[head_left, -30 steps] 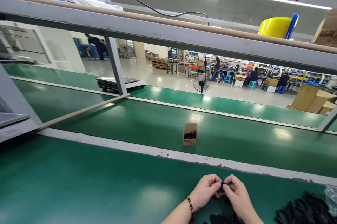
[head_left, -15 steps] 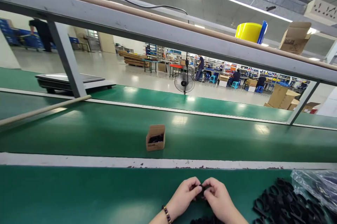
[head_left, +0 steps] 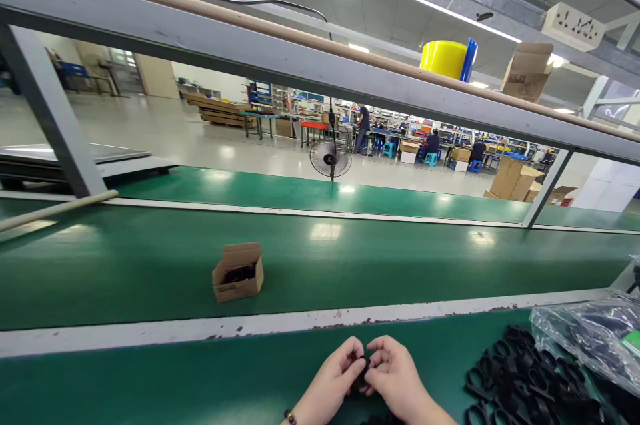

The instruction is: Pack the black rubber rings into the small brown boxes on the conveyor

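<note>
Broadly, we sit at a green tabletop whose near strip runs across the bottom of the view. A scuffed white rail parts it from a wider green belt beyond.

On the tabletop to our right lies a heap of black ring-shaped parts. A crumpled clear plastic bag sits just behind the heap at the right edge.

Out on the belt stands an open cardboard box with something dark inside. It is across the rail, ahead and to the left of our hands, and well apart from them.

Our left hand and right hand meet low in the middle of the view, just above the tabletop. On each, the fingertips curl inward and press toward those of the other. Between them we pinch a small black part, each hand gripping one side of it.

The part sits right at the meeting of the fingertips, so neither hand is nearer to it than the other. Our fingers cover most of it, and we cannot tell its outline or which way its long axis runs.

Of the two, our right hand is nearer the heap of parts, which lies off to its right without touching it. Our left hand is on the side toward the box.
</note>
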`<control>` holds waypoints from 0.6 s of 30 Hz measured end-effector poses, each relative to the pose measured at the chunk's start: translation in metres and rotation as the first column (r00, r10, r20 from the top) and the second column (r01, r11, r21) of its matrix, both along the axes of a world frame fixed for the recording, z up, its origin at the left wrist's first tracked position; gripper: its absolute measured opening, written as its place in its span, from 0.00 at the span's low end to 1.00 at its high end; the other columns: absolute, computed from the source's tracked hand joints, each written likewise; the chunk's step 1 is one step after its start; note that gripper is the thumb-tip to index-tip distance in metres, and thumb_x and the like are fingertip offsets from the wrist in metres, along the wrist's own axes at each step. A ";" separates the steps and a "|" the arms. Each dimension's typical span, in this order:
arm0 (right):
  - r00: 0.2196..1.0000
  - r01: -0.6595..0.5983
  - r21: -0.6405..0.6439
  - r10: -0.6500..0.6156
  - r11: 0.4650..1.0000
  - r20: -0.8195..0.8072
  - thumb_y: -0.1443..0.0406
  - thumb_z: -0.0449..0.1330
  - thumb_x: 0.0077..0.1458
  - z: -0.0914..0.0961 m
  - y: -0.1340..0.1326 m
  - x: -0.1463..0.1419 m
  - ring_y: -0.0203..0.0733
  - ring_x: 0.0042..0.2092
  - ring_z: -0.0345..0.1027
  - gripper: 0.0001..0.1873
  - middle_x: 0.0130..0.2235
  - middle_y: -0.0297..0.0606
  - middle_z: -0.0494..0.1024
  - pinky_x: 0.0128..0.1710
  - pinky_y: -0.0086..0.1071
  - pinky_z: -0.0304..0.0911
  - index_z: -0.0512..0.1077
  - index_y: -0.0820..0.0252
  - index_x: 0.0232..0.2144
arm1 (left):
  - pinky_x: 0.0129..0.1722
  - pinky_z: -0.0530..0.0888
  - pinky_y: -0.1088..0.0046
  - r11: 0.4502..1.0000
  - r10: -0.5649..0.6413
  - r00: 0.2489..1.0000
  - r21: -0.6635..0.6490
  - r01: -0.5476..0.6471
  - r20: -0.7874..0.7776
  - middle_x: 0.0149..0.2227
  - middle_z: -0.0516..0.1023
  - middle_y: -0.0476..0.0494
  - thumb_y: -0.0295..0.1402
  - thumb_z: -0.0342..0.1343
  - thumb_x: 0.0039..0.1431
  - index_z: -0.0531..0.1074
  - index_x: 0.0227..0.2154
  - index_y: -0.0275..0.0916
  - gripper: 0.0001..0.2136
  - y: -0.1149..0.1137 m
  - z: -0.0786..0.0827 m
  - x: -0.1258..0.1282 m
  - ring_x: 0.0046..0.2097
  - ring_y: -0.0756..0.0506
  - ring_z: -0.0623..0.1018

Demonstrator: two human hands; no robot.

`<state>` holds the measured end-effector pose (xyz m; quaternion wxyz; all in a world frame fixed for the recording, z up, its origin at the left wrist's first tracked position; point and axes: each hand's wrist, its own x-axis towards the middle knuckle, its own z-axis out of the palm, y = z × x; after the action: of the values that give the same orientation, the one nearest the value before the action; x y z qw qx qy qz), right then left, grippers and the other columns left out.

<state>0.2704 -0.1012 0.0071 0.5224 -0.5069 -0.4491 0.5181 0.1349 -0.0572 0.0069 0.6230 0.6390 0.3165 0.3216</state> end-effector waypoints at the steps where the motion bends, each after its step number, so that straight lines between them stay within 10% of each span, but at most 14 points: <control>1: 1.000 0.004 -0.004 -0.004 1.000 -0.001 0.61 0.67 0.35 0.001 0.000 0.000 0.33 0.20 0.66 0.21 0.22 0.24 0.67 0.22 0.28 0.62 0.64 0.59 0.32 | 0.23 0.57 0.79 1.000 0.004 1.000 0.005 -0.004 -0.004 0.21 0.60 0.57 0.54 0.54 0.48 0.59 0.25 0.39 0.22 0.000 0.000 0.000 0.23 0.54 0.61; 12: 0.974 -0.045 0.033 0.037 0.998 0.223 0.67 0.58 0.40 0.006 -0.005 0.006 0.31 0.22 0.62 0.12 0.25 0.26 0.65 0.23 0.26 0.57 0.66 0.58 0.32 | 0.21 0.57 0.78 0.999 -0.045 0.988 0.003 0.045 -0.145 0.19 0.62 0.56 0.55 0.53 0.46 0.58 0.22 0.39 0.22 -0.001 0.004 0.000 0.21 0.54 0.63; 14: 0.860 -0.104 0.088 0.045 0.991 0.509 0.69 0.55 0.42 0.016 -0.010 0.013 0.33 0.26 0.63 0.11 0.25 0.28 0.69 0.26 0.27 0.57 0.68 0.57 0.33 | 0.21 0.57 0.78 0.999 -0.039 0.987 0.018 0.042 -0.157 0.19 0.61 0.57 0.55 0.53 0.46 0.58 0.22 0.39 0.22 -0.001 0.005 0.000 0.20 0.54 0.62; 18: 0.365 -0.088 0.188 -0.143 0.978 0.920 0.69 0.56 0.44 0.036 -0.020 0.046 0.40 0.29 0.65 0.03 0.27 0.36 0.73 0.31 0.32 0.56 0.69 0.57 0.23 | 0.21 0.56 0.78 0.999 -0.027 0.981 0.024 0.032 -0.190 0.19 0.60 0.58 0.53 0.53 0.46 0.57 0.22 0.40 0.20 -0.001 0.003 0.001 0.19 0.55 0.60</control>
<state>0.3165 -0.1210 0.0426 0.2363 -0.6613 -0.7070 0.0844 0.1355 -0.0579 0.0102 0.5860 0.6798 0.3605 0.2540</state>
